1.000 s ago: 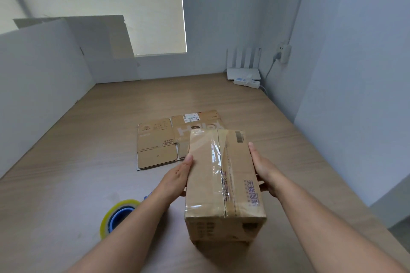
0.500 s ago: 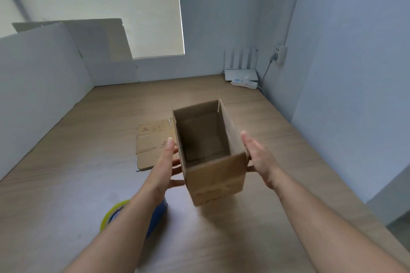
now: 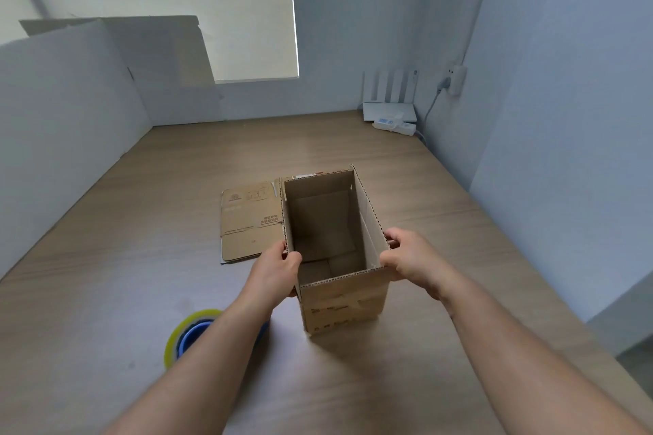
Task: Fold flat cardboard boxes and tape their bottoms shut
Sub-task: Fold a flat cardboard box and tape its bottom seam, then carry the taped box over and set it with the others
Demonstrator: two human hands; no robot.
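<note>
An assembled brown cardboard box [image 3: 344, 305] stands upright on the wooden table [image 3: 106, 275], its open top facing me and its folded bottom flaps visible inside. My left hand [image 3: 277, 267] pinches the top edge of its left wall, thumb inside. My right hand [image 3: 411, 259] grips the top edge of its right wall near the front corner. Behind the box on the left lies a flat, unfolded cardboard box [image 3: 247, 222]. A roll of clear tape on a blue dispenser [image 3: 189, 334] sits at the front left, partly hidden by my left forearm.
White boards [image 3: 70, 109] wall the table on the left and back. A white router [image 3: 388, 106] and a power strip [image 3: 395, 125] sit in the far right corner, with a plug in the wall socket [image 3: 454, 79]. The table's right edge runs near the wall.
The box was lying with its taped bottom up between my hands. It has been turned over and now stands upright, open end up, with both hands on its top edges.
</note>
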